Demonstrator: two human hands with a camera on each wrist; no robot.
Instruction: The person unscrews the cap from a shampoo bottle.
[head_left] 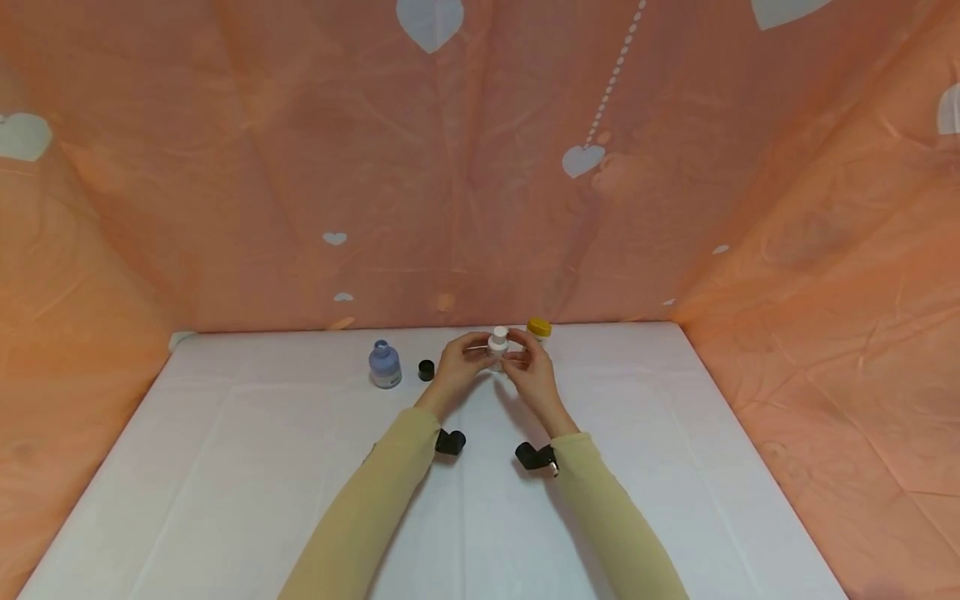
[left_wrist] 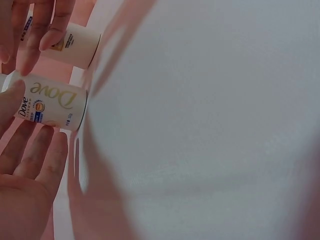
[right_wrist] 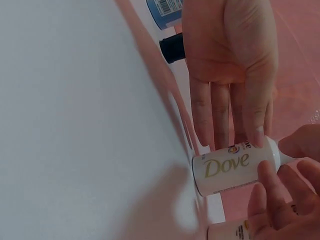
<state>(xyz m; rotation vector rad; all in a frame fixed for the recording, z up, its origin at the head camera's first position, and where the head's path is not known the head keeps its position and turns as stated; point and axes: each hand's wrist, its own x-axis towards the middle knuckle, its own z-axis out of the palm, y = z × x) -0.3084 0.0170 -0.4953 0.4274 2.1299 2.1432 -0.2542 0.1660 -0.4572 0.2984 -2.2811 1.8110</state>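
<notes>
A small white Dove bottle (head_left: 497, 343) with a white top stands on the table between both hands. My left hand (head_left: 453, 367) holds its body, thumb on the label side and fingers against the other side; the lettering shows in the left wrist view on the bottle (left_wrist: 55, 100). Up at the bottle's neck and top, my right hand (head_left: 534, 375) pinches with thumb and forefinger, as the right hand (right_wrist: 285, 195) shows in the right wrist view. Its other fingers lie beside the bottle (right_wrist: 230, 167). The fingers partly cover the top in both wrist views.
Left of the hands stand a blue bottle (head_left: 385, 367) and a small black container (head_left: 426, 370). Just behind the right hand is a white container with a yellow lid (head_left: 538, 327). An orange cloth (head_left: 450, 183) hangs behind the white table (head_left: 247, 483).
</notes>
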